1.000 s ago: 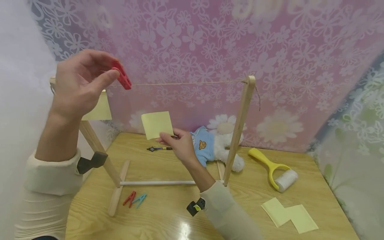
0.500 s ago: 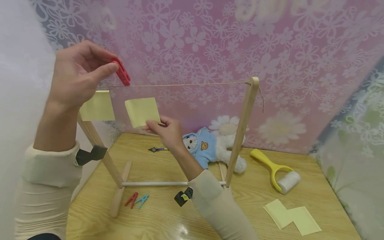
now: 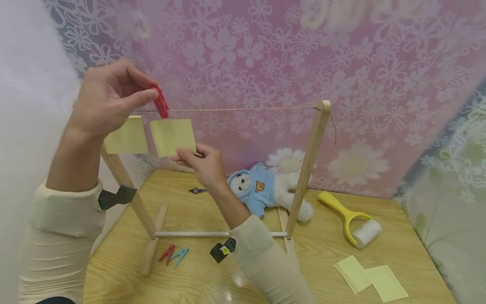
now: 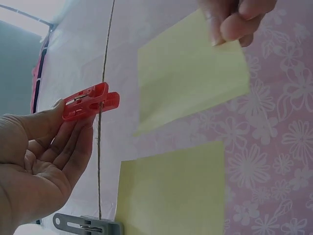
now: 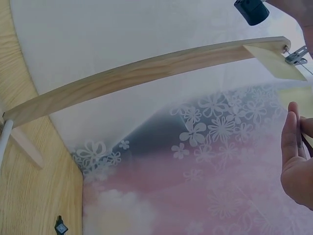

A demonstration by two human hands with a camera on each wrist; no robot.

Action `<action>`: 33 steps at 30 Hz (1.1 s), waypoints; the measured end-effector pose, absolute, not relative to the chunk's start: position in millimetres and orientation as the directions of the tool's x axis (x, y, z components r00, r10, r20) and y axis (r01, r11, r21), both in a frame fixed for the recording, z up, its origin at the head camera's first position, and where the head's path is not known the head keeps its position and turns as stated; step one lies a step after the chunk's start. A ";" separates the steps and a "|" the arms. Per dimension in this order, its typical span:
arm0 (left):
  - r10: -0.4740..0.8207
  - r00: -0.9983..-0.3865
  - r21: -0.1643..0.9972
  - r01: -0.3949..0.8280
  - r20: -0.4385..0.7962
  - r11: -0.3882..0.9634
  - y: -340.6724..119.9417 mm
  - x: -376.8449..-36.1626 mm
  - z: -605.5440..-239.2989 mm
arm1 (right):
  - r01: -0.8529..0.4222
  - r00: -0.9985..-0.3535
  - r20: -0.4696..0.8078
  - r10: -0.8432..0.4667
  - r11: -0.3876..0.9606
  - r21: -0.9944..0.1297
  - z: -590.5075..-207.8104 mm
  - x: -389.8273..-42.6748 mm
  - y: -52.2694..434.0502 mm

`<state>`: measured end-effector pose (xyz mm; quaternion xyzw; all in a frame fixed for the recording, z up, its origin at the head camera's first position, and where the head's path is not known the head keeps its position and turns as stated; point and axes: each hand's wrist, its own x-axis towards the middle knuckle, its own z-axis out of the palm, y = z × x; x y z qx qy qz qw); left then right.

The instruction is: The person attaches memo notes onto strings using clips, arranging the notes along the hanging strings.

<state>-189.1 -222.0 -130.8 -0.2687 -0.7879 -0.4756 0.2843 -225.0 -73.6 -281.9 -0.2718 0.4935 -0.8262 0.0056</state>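
Note:
My left hand [image 3: 108, 99] pinches a red clothespin [image 3: 161, 103] at the string [image 3: 243, 109]. In the left wrist view, the jaws of this clothespin lie across the string; whether the string runs between them I cannot tell. Just below and to the right, my right hand [image 3: 206, 164] pinches a yellow paper square [image 3: 172, 137] by its lower right corner. The square's top edge sits slightly below the string and clothespin tip. Beside it hangs another yellow square [image 3: 129, 137], partly behind my left hand. A grey clothespin [image 4: 90, 226] grips the string at that hanging square.
Wooden posts [image 3: 309, 169] hold the string, with a white rod [image 3: 190, 234] low between them. On the table lie a red clothespin [image 3: 166, 254], a blue clothespin [image 3: 179, 255], a plush bear [image 3: 262, 190], a lint roller [image 3: 351, 219], and two yellow squares [image 3: 353, 273].
My right hand has carried its yellow square left and up to just under the string, near the clothespin. My left hand, after rising slightly, has come down and right with the red clothespin.

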 end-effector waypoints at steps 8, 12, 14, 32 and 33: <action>0.188 -0.705 0.568 0.677 0.684 0.468 -223.4 -187.3 -134.4 | -0.288 -0.836 0.470 -0.284 -0.501 -0.816 -276.0 -222.8 -76.7; 0.199 -0.704 0.560 0.677 0.681 0.477 -223.4 -186.2 -135.6 | -0.302 -0.826 0.486 -0.286 -0.503 -0.810 -277.1 -222.9 -76.8; 0.196 -0.706 0.559 0.673 0.680 0.484 -223.3 -186.2 -135.6 | -0.313 -0.819 0.498 -0.284 -0.507 -0.803 -277.8 -222.8 -76.2; 0.180 -0.808 0.664 0.569 0.561 0.485 -228.8 -182.6 -135.7 | -0.318 -0.816 0.497 -0.295 -0.490 -0.812 -272.5 -221.0 -76.2; 0.179 -0.810 0.660 0.564 0.558 0.496 -229.2 -182.5 -135.8 | -0.314 -0.816 0.496 -0.297 -0.493 -0.812 -272.8 -221.1 -76.6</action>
